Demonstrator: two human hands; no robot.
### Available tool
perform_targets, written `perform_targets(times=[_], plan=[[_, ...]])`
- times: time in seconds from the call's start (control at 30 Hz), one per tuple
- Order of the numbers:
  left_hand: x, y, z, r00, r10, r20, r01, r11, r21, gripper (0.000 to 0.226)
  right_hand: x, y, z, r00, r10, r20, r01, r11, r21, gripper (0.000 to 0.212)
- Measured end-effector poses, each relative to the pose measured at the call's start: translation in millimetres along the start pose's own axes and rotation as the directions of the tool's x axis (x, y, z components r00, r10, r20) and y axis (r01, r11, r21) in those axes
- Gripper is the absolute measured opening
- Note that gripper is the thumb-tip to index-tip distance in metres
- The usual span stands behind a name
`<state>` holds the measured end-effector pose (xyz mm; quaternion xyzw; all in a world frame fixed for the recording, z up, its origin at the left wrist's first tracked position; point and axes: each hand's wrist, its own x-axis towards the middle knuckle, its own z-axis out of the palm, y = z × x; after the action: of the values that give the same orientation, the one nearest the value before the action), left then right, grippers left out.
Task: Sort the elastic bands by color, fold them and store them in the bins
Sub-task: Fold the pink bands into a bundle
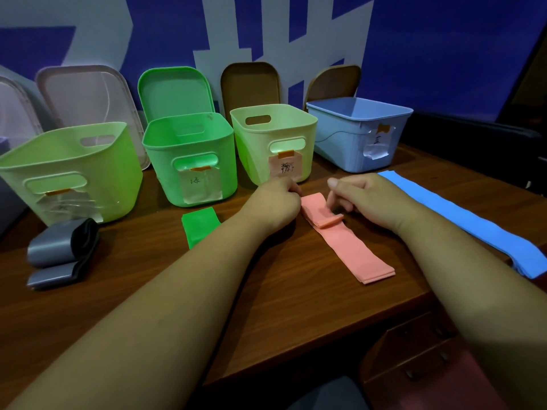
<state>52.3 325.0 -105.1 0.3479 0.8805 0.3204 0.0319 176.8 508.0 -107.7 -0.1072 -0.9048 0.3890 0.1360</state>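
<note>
A pink elastic band (pixel 349 247) lies flat on the wooden desk (pixel 266 291), its far end folded back on itself. My left hand (pixel 275 202) pinches that far end at its left edge. My right hand (pixel 364 199) holds the folded flap with its fingertips, thumb raised. A folded green band (pixel 199 227) lies to the left of my left arm. Grey bands (pixel 62 250) sit bunched at the far left. A long blue band (pixel 479 223) stretches along the right side. Behind stand four bins: light green (pixel 74 173), green (pixel 189 155), pale yellow-green (pixel 275 137) and blue (pixel 358 128).
Bin lids lean against the blue and white wall behind the bins: a clear pinkish one (pixel 88 96), brown ones (pixel 251 84); the green bin's lid (pixel 174 90) stands open. Each bin bears a paper label. The desk's front edge and drawers (pixel 414 350) lie at the lower right.
</note>
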Motion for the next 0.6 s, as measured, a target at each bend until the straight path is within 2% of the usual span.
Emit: perform_targets(times=[0.07, 0.17, 0.3, 0.37, 0.47, 0.6], plan=[[-1, 3, 0, 1.0, -0.003, 0.016, 0.003, 1.0, 0.0, 0.031, 2, 0, 1, 0.998, 0.023, -0.061, -0.021, 0.999, 0.03, 0.031], [0, 3, 6, 0.999, 0.031, 0.017, -0.033, 0.996, 0.088, 0.031, 7, 4, 4, 0.996, 0.02, -0.091, -0.021, 1.0, -0.009, 0.006], [-1, 1, 11, 0.997, 0.071, -0.015, -0.071, 0.997, -0.016, 0.02, 11, 5, 6, 1.0, 0.0, -0.026, -0.003, 0.994, -0.109, 0.029], [-2, 0, 10, 0.997, 0.08, -0.022, -0.081, 0.993, -0.088, 0.02, 10, 2, 8, 1.0, -0.009, 0.013, 0.01, 0.991, -0.132, 0.03], [-2, -2, 9, 0.998, 0.067, 0.022, -0.063, 0.985, -0.162, 0.03, 10, 1, 9, 1.0, -0.011, 0.006, 0.011, 0.998, -0.068, 0.016], [-2, -2, 8, 0.992, 0.028, 0.125, 0.005, 0.967, -0.256, 0.071, 11, -1, 9, 0.999, -0.032, -0.037, 0.033, 0.999, 0.034, 0.011]])
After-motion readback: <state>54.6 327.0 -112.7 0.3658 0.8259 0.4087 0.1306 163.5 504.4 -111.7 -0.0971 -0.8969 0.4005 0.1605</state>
